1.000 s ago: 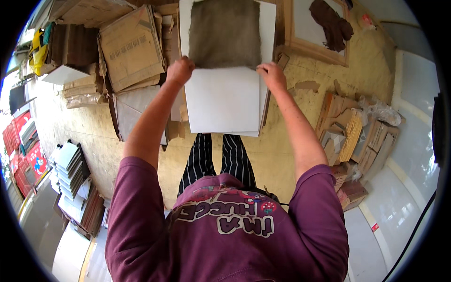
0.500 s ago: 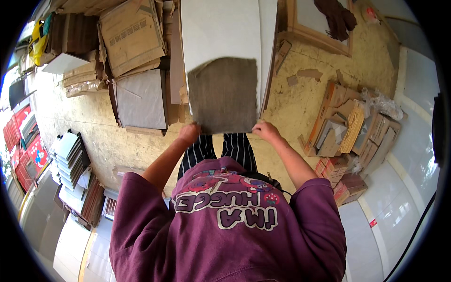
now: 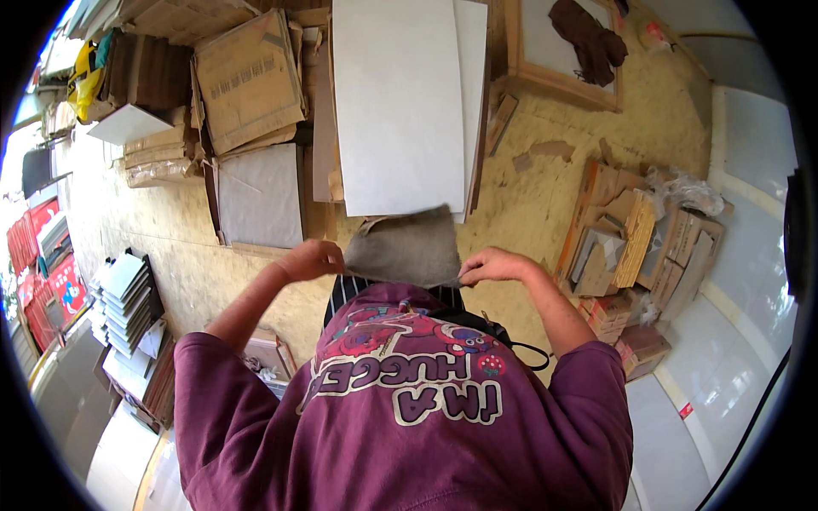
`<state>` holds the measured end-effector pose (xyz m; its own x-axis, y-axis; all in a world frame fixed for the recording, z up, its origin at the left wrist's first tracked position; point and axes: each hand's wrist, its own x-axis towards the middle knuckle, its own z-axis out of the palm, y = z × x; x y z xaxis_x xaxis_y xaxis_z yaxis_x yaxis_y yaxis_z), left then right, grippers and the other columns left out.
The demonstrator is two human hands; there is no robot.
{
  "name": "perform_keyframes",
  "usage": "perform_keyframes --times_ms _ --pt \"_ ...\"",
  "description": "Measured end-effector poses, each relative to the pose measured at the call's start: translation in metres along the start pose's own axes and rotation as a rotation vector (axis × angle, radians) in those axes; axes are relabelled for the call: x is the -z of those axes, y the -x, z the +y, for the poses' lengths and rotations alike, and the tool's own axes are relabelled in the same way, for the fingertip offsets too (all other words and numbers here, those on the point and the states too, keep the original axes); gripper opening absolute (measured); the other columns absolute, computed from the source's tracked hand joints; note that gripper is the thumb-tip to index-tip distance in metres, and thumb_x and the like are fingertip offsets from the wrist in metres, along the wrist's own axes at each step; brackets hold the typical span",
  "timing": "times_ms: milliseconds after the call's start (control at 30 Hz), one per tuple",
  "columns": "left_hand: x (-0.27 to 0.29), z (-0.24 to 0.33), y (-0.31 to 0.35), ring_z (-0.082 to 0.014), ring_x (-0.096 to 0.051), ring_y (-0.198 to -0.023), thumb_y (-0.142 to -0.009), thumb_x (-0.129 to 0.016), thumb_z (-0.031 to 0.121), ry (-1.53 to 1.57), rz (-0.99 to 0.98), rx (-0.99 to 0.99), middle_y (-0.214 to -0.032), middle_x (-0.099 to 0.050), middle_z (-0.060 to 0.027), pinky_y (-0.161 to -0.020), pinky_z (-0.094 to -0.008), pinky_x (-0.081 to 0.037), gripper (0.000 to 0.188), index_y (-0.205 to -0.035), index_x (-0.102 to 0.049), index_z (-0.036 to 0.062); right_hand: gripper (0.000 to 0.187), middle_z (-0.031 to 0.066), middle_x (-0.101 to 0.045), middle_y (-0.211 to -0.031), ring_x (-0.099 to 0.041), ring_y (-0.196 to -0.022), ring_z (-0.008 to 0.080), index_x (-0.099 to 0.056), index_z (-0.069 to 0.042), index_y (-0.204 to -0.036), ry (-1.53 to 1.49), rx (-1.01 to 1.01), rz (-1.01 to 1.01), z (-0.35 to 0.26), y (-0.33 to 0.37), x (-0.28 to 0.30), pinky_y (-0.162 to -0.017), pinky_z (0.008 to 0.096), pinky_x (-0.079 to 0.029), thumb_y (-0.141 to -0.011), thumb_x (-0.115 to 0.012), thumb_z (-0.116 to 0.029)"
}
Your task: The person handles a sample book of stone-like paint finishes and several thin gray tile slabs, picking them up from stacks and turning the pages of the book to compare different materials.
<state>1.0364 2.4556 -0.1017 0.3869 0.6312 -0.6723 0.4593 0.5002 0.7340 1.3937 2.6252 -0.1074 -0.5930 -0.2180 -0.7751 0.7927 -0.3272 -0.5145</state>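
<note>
- Left hand (image 3: 311, 258) and right hand (image 3: 490, 266) — both pinch the grey cloth (image 3: 405, 247) by its corners.
- White tiles (image 3: 400, 102) lie on the floor (image 3: 528, 196) just beyond.

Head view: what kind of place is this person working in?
Probably a tile storeroom or workshop. Large white rectangular tiles lie stacked on a dusty floor, flattened brown cardboard cartons pile beside them, and more grey tiles stand stacked at the left.
</note>
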Motion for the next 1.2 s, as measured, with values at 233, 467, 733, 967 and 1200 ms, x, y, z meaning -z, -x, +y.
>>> perform_keyframes --times_ms 233,467,733,967,1200 --pt "0.133 0.074 -0.014 -0.017 -0.059 -0.075 -0.078 -0.06 0.002 -0.267 0.399 -0.267 -0.082 -0.061 -0.0056 -0.064 -0.0288 -0.047 0.005 -0.081 -0.062 0.0056 0.014 -0.0017 -0.063 -0.08 -0.056 -0.076 0.0073 -0.064 -0.004 -0.09 0.023 0.358 0.403 -0.106 0.042 0.074 -0.072 0.0239 -0.046 -0.083 -0.063 -0.017" --pt "0.236 0.128 -0.048 -0.0155 -0.057 -0.071 -0.08 -0.059 0.003 -0.48 0.833 -0.342 -0.079 -0.059 -0.0062 -0.061 -0.0278 -0.044 0.003 -0.083 -0.059 0.0022 0.019 0.0011 -0.058 -0.08 -0.053 -0.074 0.0115 -0.064 -0.004 -0.09 0.389 0.658 1.08 -0.206 0.05 0.131 -0.068 0.0251 -0.043 -0.081 -0.065 -0.02" --pt "0.265 0.077 -0.139 -0.023 -0.06 -0.072 -0.076 -0.064 0.018 -0.358 1.122 -0.285 -0.083 -0.06 -0.0068 -0.066 -0.0336 -0.047 0.01 -0.082 -0.064 0.0096 0.017 0.0022 -0.058 -0.084 -0.055 -0.072 0.0153 -0.067 -0.013 -0.091 0.403 0.623 1.387 -0.204 -0.023 0.19 -0.066 0.0273 -0.044 -0.078 -0.066 -0.025" --pt "0.19 -0.017 -0.21 -0.0309 -0.06 -0.08 -0.077 -0.061 0.02 -0.42 0.993 -0.05 -0.087 -0.061 -0.009 -0.069 -0.0398 -0.049 0.009 -0.077 -0.065 0.0114 0.019 0.0086 -0.059 -0.091 -0.058 -0.087 0.0274 -0.068 -0.016 -0.09 0.376 0.309 1.304 -0.111 -0.105 0.19 -0.074 0.0359 -0.046 -0.078 -0.06 -0.029" --pt "0.034 -0.097 -0.195 -0.0335 -0.061 -0.08 -0.077 -0.058 0.024 -0.25 0.767 0.269 -0.083 -0.063 -0.0142 -0.068 -0.0436 -0.049 0.014 -0.076 -0.064 0.0113 0.017 0.0101 -0.06 -0.09 -0.059 -0.085 0.0288 -0.067 -0.015 -0.084 0.339 0.149 1.075 0.005 -0.13 0.104 -0.071 0.0388 -0.047 -0.077 -0.058 -0.028"
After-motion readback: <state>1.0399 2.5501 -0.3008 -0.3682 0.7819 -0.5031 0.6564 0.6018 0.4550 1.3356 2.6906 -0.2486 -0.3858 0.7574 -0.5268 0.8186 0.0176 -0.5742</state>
